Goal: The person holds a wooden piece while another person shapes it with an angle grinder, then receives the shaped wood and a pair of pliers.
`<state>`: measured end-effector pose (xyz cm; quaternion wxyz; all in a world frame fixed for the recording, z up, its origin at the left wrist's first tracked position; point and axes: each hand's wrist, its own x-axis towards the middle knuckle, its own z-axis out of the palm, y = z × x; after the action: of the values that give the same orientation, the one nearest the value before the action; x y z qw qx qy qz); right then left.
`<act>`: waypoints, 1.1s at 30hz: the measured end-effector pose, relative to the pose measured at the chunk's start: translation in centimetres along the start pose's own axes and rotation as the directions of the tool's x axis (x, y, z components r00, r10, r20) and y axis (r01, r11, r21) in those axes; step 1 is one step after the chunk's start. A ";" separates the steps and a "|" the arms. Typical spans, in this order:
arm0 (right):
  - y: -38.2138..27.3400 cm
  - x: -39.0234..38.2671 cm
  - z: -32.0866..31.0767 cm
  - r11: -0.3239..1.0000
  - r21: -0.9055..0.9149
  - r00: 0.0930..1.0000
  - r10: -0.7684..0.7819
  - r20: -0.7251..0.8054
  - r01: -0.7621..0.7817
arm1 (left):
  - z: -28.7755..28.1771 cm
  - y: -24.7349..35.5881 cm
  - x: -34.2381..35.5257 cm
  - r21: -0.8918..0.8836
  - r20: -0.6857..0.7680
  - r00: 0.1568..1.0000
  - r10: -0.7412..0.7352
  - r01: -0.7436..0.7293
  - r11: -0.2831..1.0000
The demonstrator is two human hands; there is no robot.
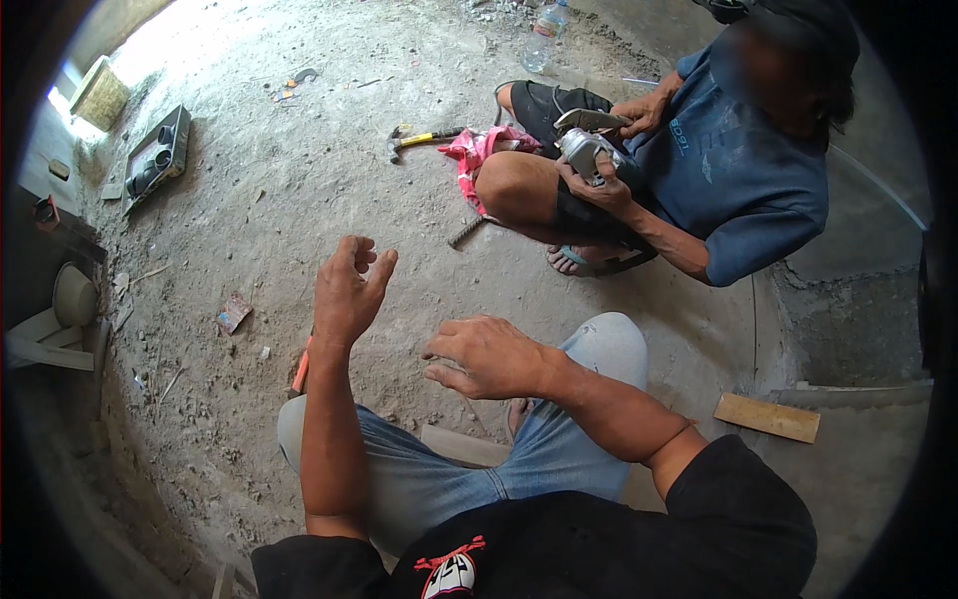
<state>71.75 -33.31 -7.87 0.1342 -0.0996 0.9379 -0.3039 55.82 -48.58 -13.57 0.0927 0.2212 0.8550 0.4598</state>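
Note:
My left hand [351,285] is raised over the dusty floor, its thumb apart from half-bent fingers, with nothing visible in it. Lower and to the right, my right hand [489,357] hovers before my knee, palm down. Its fingers are loosely bent, thumb apart, and I see nothing held. An orange-red handle [301,369] lies on the floor beside my left forearm, partly hidden by it. Across from me, a person sits low and holds a silver-grey metal device [589,152], perhaps a power tool, in one hand. The other hand grips a flat greyish piece [596,119].
A hammer [424,140] with a yellow and black handle lies by a pink cloth [479,165]. A short ribbed rod [466,232] is near the person's foot. Farther out are a bucket [100,95], a tray with dark round parts [157,160], a water bottle [544,38] and a wooden board [766,417].

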 end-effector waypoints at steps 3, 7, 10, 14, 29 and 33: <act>0.0 0.0 0.1 1.000 0.000 1.000 -0.002 0.003 0.002 | 0.0 -0.1 0.0 -0.001 -0.005 1.000 0.009 -0.009 1.000; 0.0 0.0 0.1 1.000 -0.001 1.000 -0.001 0.004 0.001 | 0.0 0.1 -0.1 -0.004 -0.017 1.000 0.016 -0.016 1.000; 0.1 0.0 0.2 1.000 0.003 1.000 -0.006 -0.002 0.006 | -0.1 0.1 -0.1 0.000 -0.016 1.000 0.013 -0.013 1.000; 0.1 0.0 0.2 1.000 -0.001 1.000 -0.007 0.001 0.007 | -0.1 0.2 0.0 -0.004 -0.015 1.000 -0.003 0.003 1.000; -0.2 0.2 0.2 1.000 0.005 1.000 -0.003 0.004 0.003 | -0.1 -0.1 0.0 -0.024 -0.033 0.999 0.024 -0.025 0.999; -0.2 0.2 0.3 1.000 0.016 1.000 0.001 0.003 -0.001 | -0.1 -0.3 -0.1 -0.036 -0.042 0.999 0.023 -0.024 0.999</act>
<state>71.71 -33.67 -8.02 0.1364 -0.0983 0.9353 -0.3113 55.79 -48.78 -13.76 0.0736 0.2200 0.8454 0.4810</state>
